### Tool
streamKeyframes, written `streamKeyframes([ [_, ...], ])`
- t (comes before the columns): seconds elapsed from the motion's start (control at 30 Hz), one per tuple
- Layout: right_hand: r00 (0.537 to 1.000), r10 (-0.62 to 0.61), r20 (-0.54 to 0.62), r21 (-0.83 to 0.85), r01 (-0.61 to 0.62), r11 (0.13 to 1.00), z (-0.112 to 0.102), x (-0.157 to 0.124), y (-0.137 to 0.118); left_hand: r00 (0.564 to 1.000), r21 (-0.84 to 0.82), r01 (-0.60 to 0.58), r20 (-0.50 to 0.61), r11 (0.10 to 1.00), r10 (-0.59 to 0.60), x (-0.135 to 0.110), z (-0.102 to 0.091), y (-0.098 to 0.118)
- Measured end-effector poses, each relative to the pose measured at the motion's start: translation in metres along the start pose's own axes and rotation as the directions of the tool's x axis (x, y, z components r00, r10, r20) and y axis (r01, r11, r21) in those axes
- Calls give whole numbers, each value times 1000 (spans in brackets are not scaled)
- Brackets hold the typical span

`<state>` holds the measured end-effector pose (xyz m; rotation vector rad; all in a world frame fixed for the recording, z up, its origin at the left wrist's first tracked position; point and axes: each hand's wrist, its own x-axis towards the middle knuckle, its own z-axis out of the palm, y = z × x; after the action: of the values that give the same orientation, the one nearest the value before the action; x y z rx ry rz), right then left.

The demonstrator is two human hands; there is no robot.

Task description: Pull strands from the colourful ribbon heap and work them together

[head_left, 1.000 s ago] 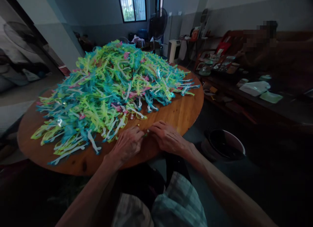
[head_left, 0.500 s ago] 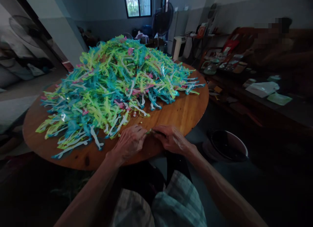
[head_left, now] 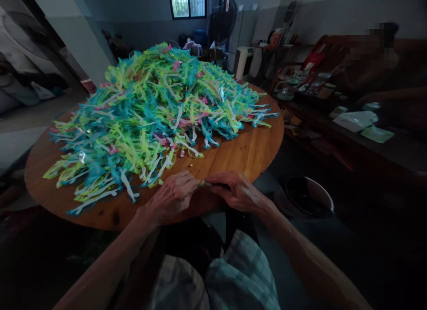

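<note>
The left hand (head_left: pixel 176 192) and the right hand (head_left: pixel 233 190) nearly meet at the near edge of the tabletop (head_left: pixel 240 156) — each grip drawn in to a pinch, fingers curled, with a small greenish piece (head_left: pixel 202 183) held between the fingertips. The fingers cover most of that piece, so its full shape cannot be told.

Just beyond the hands lie a tiny yellowish bit (head_left: pixel 191 165) and, a little farther, a small pale piece with pink on it (head_left: pixel 182 154). A big heap of plastic strips (head_left: pixel 160 107) in blue, yellow-green, white and pink takes up most of the surface; its near fringe comes close to the left hand and stands in the way on that side, while bare wood shows ahead of the right hand.

Below, the lap in checked cloth (head_left: pixel 243 265) is under the edge. Off to the right, a bucket (head_left: pixel 330 201) stands on the floor, and past it a dark low stand bears a white sheet (head_left: pixel 355 120) and a pale green sheet (head_left: pixel 376 134). Behind that sits a person (head_left: pixel 376 74). A fan (head_left: pixel 222 23) stands beyond the heap.
</note>
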<state>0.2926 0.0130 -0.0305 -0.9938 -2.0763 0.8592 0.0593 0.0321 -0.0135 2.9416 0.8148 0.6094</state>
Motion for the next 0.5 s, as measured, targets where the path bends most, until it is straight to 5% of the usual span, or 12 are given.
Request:
streamKeyframes([
  [0.3, 995, 35, 92, 163, -49, 985, 6, -1, -24, 997, 55, -75, -14, 996, 76, -10, -28, 10],
  [0.43, 972, -43, 230, 226, -10, 974, 16, 22, -33, 996, 106, 83, -46, 991, -79, -59, -49, 27],
  [0.5, 988, -31, 154, 30, 27, 999, 20, 42, -31, 969, 155, 209, -168, 965, -183, -93, -58, 24],
])
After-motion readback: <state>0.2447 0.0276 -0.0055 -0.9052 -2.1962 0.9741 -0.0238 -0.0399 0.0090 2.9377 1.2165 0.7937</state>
